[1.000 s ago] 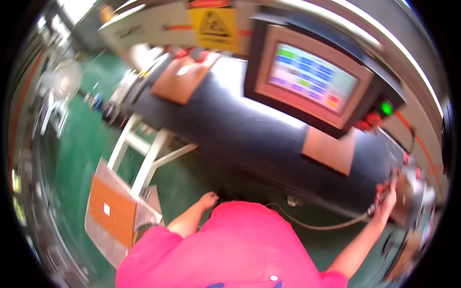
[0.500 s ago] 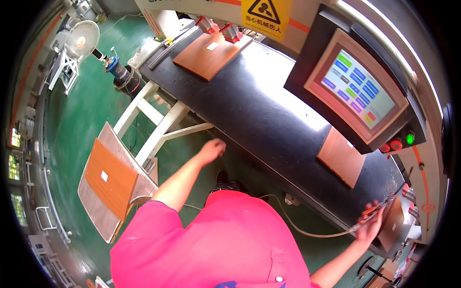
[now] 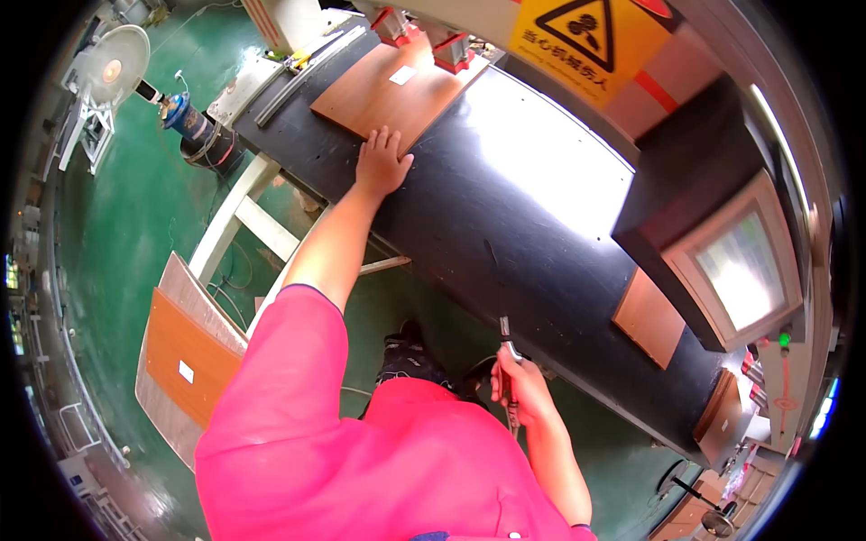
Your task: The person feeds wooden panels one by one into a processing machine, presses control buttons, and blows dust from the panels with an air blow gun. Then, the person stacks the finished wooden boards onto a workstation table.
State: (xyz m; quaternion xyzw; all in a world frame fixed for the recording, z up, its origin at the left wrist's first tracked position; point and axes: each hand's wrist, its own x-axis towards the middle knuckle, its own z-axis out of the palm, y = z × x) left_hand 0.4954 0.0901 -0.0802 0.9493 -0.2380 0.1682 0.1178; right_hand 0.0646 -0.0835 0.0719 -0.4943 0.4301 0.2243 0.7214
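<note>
My left hand (image 3: 382,164) reaches out over the black worktable (image 3: 460,216). Its fingers lie stretched across the near edge of a brown wooden board (image 3: 383,93) that bears a white label. The far side of this board sits by red clamps (image 3: 451,52). Close to my body, my right hand (image 3: 523,389) is closed round an air blow gun (image 3: 507,335), whose metal nozzle points toward the table. A hose seems to run down from its lower end, mostly hidden.
Another board (image 3: 648,317) lies at the table's right part, with one more (image 3: 718,415) at the far right end. A control screen (image 3: 744,261) overhangs the right side. On the left, a labelled board (image 3: 185,347) leans on a stand. A warning sign (image 3: 586,41) hangs above.
My left hand has moved up and forward onto the far board. My right hand has come from the table's right end to in front of my body with the blow gun.
</note>
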